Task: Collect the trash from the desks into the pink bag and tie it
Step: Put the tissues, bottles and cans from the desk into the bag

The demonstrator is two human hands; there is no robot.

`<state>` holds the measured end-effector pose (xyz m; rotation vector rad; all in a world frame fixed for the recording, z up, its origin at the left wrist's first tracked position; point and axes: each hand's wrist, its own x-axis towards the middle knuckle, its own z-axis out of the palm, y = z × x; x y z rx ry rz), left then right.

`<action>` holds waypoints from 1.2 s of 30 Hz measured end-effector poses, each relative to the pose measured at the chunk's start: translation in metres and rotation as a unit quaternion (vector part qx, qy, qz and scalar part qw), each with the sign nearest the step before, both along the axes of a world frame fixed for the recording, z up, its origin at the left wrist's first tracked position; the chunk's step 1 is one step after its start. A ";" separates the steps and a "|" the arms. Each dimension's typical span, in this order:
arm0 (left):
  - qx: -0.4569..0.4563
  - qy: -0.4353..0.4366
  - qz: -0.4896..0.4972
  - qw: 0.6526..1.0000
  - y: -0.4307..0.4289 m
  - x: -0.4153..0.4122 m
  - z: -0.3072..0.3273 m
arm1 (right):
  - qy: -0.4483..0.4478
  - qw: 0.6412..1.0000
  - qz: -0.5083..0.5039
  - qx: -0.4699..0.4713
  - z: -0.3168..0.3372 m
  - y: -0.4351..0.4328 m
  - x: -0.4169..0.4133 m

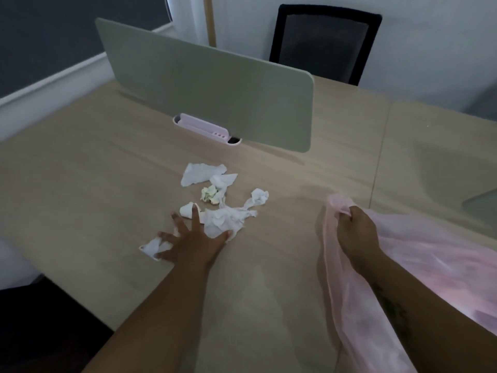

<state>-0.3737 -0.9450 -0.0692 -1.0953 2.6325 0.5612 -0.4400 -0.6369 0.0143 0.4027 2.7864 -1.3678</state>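
Observation:
Crumpled white tissues (226,219) lie scattered on the wooden desk (80,179), with a yellowish paper ball (209,193) among them. My left hand (192,239) is spread flat over the near tissues, fingers apart, touching a small wad (153,247) at its left and the big wad at its right. My right hand (355,230) is shut on the bunched rim of the thin pink bag (419,254), which drapes over the desk's right side and hangs down past my forearm.
A pale green divider screen (215,95) stands across the desk behind the trash, with a pink and white holder (204,127) at its base. A black chair (322,41) stands beyond the desk. The desk's near edge runs at lower left.

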 end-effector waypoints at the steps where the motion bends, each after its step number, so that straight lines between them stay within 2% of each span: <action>1: -0.003 -0.010 -0.022 1.000 -0.002 -0.001 -0.003 | 0.004 1.000 0.010 0.010 -0.002 -0.003 -0.002; 3: -0.033 -0.006 -0.080 0.996 0.001 -0.004 -0.007 | 0.012 0.999 0.027 0.042 -0.008 -0.008 -0.007; 7: -0.122 0.095 -0.161 0.975 0.012 -0.015 -0.015 | -0.026 0.999 0.027 0.037 -0.012 -0.014 -0.013; 12: -0.127 0.160 -0.247 0.947 0.015 -0.027 -0.025 | -0.017 0.998 0.013 0.060 -0.016 -0.002 -0.014; 15: -0.097 0.153 -0.240 0.954 0.023 -0.027 -0.015 | -0.009 0.997 0.005 0.075 -0.008 0.011 -0.012; 19: -0.143 0.150 -0.193 0.959 0.039 -0.019 -0.006 | 0.005 0.997 -0.011 0.074 0.001 0.026 -0.005; 22: -0.094 0.126 -0.219 0.963 0.046 -0.029 -0.012 | -0.002 0.997 -0.019 0.074 -0.002 0.035 0.004; 26: -0.104 0.092 -0.257 0.956 0.059 -0.037 -0.020 | -0.010 0.996 -0.031 0.081 -0.006 0.043 0.013; 31: -0.156 0.179 -0.315 0.919 0.067 -0.038 -0.030 | -0.007 0.996 -0.045 0.082 0.000 0.051 0.016; 34: -0.112 0.186 -0.354 0.910 0.075 -0.041 -0.020 | 0.010 0.995 -0.054 0.087 0.013 0.059 0.013; 36: -0.080 0.177 -0.422 0.886 0.098 -0.046 -0.007 | 0.028 0.993 -0.068 0.091 0.024 0.068 0.010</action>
